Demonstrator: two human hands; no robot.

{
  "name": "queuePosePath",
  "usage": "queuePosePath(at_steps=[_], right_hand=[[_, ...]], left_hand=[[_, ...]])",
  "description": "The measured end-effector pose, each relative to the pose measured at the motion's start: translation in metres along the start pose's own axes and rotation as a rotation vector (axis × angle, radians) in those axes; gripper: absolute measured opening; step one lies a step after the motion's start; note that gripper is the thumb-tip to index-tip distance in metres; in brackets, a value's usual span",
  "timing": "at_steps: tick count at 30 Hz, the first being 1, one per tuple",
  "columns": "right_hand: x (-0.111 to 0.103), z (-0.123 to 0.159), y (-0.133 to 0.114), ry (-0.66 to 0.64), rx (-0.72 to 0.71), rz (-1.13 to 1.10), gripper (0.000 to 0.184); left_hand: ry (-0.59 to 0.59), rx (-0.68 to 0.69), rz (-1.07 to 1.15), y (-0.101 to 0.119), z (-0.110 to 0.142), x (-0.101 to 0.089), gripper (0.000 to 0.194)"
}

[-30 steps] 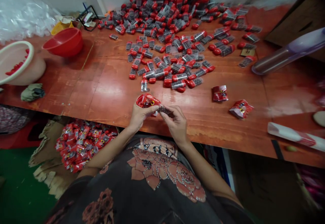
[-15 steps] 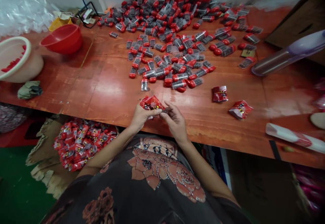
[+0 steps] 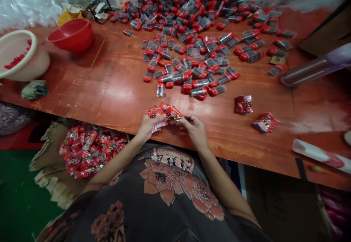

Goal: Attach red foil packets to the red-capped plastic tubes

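My left hand (image 3: 149, 127) and my right hand (image 3: 195, 129) hold a crumpled red foil packet (image 3: 163, 113) between them at the table's front edge. The left hand grips its near end, and the right fingers pinch its far end. Whatever lies inside the packet is hidden. Ahead of my hands lie many clear tubes with red caps and dark contents, in a scattered heap (image 3: 189, 52). The closest, a lone small clear tube (image 3: 160, 90), stands apart from my fingers. Two sealed red packets (image 3: 244, 104) lie to the right.
A heap of red packets (image 3: 90, 150) sits on cardboard below the table's near edge. A red bowl (image 3: 72, 35) and a white basin (image 3: 20, 55) stand at the left. A clear cylinder with a purple end (image 3: 315, 66) lies at the right.
The dark tube in my right fingers is no longer visible. My right hand has moved onto the packet, which now stretches between both hands. The view has shifted slightly.
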State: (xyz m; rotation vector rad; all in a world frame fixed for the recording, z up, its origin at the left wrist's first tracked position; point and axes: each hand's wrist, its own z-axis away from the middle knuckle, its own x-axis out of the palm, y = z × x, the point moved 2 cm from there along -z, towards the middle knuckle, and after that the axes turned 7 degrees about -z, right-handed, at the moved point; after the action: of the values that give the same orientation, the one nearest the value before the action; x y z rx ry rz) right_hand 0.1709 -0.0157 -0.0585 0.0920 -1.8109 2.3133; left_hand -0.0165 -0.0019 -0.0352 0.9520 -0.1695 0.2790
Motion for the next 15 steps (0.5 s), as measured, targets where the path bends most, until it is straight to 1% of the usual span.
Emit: queuePosePath(at_steps=[2,4,5,7,9,12,13,15], right_hand=[[-0.013,-0.006,0.003,0.058,-0.013,0.160,0.031],[-0.021,-0.010,0.002,0.121,-0.101,0.376,0.032],[-0.021,-0.010,-0.001,0.146,-0.164,0.467,0.033],[-0.011,-0.007,-0.009,0.137,-0.282,0.556,0.034],[0.009,-0.005,-0.016,0.042,-0.344,0.523,0.035],[0.039,-0.008,-0.021,-0.156,-0.323,0.400,0.037],[0.046,-0.011,-0.021,-0.195,-0.319,0.386,0.039],[0.054,-0.019,-0.022,-0.243,-0.349,0.436,0.039]], left_hand=[[0.018,0.004,0.056,0.005,-0.005,-0.011,0.027],[0.003,0.022,0.120,0.010,-0.008,-0.017,0.024],[0.000,0.025,0.145,0.011,-0.009,-0.018,0.023],[-0.008,0.020,0.175,0.011,-0.010,-0.014,0.024],[-0.023,0.018,0.192,0.008,-0.011,-0.006,0.027],[-0.025,0.028,0.190,0.004,-0.013,0.003,0.035],[-0.015,0.035,0.190,0.003,-0.014,0.004,0.037],[0.002,0.060,0.203,0.005,-0.016,0.002,0.040]])
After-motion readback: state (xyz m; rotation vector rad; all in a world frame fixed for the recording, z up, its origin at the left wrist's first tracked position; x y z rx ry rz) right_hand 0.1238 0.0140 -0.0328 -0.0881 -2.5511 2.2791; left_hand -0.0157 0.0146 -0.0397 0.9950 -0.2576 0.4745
